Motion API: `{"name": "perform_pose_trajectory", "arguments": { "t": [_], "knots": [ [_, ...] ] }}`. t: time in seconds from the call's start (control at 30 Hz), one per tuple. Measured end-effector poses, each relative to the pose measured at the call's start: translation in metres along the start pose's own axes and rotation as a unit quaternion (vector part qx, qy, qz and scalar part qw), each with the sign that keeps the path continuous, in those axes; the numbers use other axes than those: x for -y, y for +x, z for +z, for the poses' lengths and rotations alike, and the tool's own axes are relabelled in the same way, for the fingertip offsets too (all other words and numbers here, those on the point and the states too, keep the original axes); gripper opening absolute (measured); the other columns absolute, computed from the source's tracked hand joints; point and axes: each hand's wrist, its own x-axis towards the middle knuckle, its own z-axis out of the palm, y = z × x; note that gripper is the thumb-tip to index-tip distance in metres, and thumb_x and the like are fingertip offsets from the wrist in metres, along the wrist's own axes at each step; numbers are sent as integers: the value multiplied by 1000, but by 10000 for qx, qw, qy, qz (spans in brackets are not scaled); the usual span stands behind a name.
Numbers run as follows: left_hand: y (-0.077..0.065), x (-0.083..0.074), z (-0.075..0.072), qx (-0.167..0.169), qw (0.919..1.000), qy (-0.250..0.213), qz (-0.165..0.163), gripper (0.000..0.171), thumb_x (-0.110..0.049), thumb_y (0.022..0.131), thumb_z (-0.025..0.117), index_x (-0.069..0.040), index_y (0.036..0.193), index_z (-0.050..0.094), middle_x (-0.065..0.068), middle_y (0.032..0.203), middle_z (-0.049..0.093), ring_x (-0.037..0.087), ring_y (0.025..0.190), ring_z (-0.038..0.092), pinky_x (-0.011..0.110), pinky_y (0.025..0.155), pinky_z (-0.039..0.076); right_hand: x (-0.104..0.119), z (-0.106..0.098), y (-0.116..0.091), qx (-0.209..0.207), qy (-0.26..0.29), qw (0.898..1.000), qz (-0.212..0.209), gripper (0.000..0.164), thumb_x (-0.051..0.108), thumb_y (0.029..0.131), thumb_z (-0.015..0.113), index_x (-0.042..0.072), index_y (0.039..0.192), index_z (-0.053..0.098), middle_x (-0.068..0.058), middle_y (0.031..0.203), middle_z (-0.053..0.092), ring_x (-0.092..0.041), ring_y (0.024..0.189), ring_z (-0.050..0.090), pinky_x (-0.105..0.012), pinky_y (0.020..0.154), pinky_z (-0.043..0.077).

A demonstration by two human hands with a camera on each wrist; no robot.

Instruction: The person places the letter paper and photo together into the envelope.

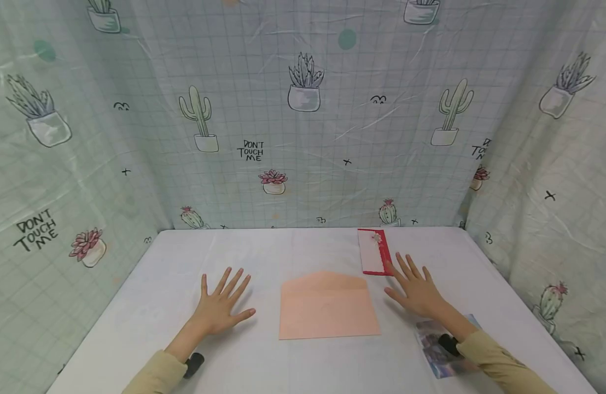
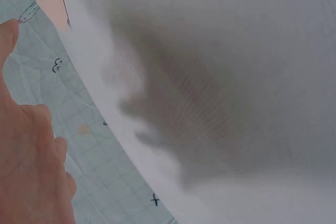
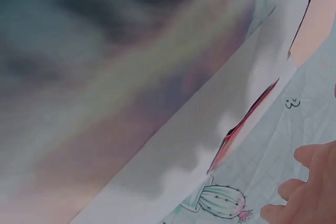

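Note:
A peach envelope [image 1: 326, 312] with its flap raised lies on the white table between the two hands. To its left my left hand [image 1: 218, 309] is spread with straight fingers above the table, holding nothing. My right hand [image 1: 416, 293] is spread likewise on the other side. Just beyond its fingertips lies a white and red card [image 1: 371, 254] with a small ornament. Under the right wrist is a glossy printed sheet or packet [image 1: 433, 350], partly hidden by the forearm; the right wrist view shows it [image 3: 131, 87] large and blurred.
The white table [image 1: 263, 361] reaches back to a hanging curtain [image 1: 332, 131] printed with cacti, which also runs along both sides. A dark wrist camera [image 1: 193, 365] sits under the left wrist, and another [image 1: 449, 345] at the right wrist.

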Motion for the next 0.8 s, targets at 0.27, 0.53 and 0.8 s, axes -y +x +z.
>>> {"name": "perform_pose_trajectory", "arguments": {
  "t": [0.27,0.53,0.8],
  "knots": [
    [-2,-2,-2,-7,10000,63,39,80,-67,77,45,-21,141,28,2,149,21,30,137,15,69,99,-5,-4,-1,-7,43,-75,9999,-56,72,54,83,49,14,140,30,-12,150,13,-33,138,6,-65,101,11],
    [-7,-2,-3,-269,9994,38,214,79,-68,77,44,-20,139,32,2,148,25,30,136,18,70,98,-2,-7,-10,-16,-102,-72,9993,-357,70,50,82,52,12,139,32,-12,149,16,-27,140,4,-64,102,11],
    [-10,-3,-4,-334,9986,68,397,78,-68,78,42,-21,139,32,0,148,24,27,138,16,69,99,-3,-10,-12,-23,-239,-147,9984,-499,70,48,80,56,13,138,35,-13,148,22,-29,138,11,-63,101,14]
  ]
}}
